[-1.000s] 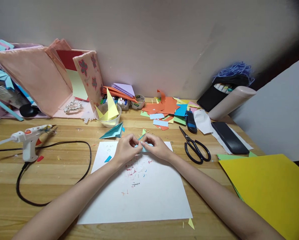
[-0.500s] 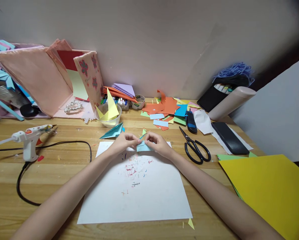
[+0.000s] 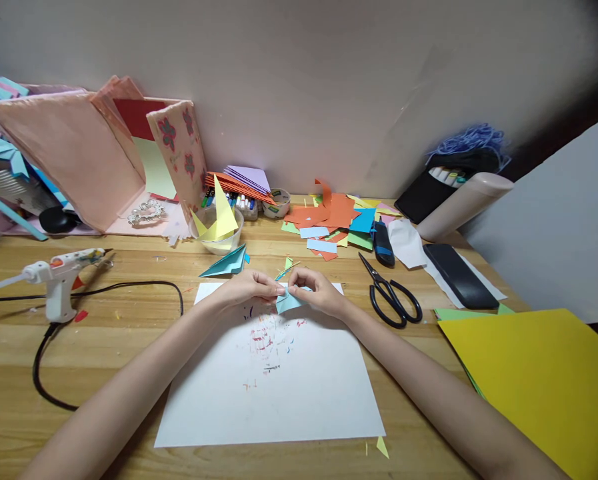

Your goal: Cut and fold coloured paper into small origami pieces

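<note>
A small light blue folded paper piece (image 3: 289, 301) is pinched between both hands over the far edge of a white sheet (image 3: 273, 387) marked with coloured scribbles. My left hand (image 3: 251, 289) grips its left side with closed fingers. My right hand (image 3: 316, 292) holds its right side, fingers curled over it. A folded teal paper shape (image 3: 226, 263) lies just beyond my left hand on the wooden table (image 3: 129, 347).
Black scissors (image 3: 391, 293) and a black phone (image 3: 459, 275) lie to the right, near a large yellow sheet (image 3: 539, 373). A glue gun (image 3: 59, 280) with a black cord (image 3: 103, 313) sits at left. Paper scraps (image 3: 333, 220), a bowl (image 3: 216, 230), markers and tape line the back.
Both hands have shifted a little and the blue piece has been turned, so that a corner now points down toward me. My left forearm has swung further over the white sheet.
</note>
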{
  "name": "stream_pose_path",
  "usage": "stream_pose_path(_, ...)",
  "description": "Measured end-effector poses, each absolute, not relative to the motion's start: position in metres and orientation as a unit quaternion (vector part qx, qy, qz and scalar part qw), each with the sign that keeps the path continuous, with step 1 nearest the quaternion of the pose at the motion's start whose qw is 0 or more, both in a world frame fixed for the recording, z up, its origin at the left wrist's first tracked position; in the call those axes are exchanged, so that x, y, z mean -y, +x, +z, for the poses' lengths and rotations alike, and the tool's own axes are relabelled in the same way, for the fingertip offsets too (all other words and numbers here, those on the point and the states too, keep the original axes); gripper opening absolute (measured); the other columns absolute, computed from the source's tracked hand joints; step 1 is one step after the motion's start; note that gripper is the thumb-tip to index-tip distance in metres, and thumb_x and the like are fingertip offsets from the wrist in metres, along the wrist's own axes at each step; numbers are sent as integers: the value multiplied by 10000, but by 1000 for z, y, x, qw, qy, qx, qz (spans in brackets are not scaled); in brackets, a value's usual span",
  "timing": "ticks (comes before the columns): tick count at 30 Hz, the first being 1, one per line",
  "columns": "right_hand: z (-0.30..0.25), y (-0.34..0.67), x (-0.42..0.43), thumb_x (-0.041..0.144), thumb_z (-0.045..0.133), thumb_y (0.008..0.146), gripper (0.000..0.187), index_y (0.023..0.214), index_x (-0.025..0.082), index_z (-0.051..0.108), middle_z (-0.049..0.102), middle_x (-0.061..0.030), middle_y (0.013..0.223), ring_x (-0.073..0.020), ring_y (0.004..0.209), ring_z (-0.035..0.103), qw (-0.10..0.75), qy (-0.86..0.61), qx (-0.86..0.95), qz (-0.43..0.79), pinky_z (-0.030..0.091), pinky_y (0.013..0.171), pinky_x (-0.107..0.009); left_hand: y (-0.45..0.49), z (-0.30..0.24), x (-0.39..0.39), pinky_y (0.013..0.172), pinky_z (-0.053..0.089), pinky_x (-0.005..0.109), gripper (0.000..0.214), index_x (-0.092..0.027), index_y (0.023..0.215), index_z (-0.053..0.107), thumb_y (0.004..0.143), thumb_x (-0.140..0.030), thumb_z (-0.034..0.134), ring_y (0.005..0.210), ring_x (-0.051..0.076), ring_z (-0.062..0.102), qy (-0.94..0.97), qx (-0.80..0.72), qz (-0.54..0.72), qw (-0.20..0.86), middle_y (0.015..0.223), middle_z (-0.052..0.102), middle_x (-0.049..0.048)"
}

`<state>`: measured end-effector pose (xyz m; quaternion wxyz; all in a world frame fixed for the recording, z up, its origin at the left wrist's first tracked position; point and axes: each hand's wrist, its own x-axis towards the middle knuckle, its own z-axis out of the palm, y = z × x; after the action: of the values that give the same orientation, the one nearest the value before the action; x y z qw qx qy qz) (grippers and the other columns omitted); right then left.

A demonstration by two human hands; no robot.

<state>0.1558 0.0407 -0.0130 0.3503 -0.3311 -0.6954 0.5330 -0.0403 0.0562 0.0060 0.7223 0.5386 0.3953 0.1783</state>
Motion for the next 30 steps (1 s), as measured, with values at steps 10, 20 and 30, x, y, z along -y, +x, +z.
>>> stream_pose_path(10,-13,155,-39,277,540,805,131,736,165,544,541,3,700,-115,662,493,331,-337,736,485,381,615,-227,-37,-1,-55,503,393,206,205,-148,613,698,587,-349,725,508,95,530,570,-452,177,663,536,599,12)
stream_pose_path(20,-16,158,-40,320,549,806,163,779,164,588,572,-18,765,-130,709,512,318,-324,736,503,389,645,-245,-43,5,-54,557,442,235,249,-125,626,685,616,-373,709,543,111,532,560,-406,166,704,591,600,35)
stream_pose_path(30,-14,156,-40,340,575,793,178,789,163,596,573,-22,773,-135,724,521,326,-321,701,547,396,671,-269,-42,13,-50,544,422,211,244,-144,693,648,705,-387,627,545,96,506,621,-365,174,672,620,583,11)
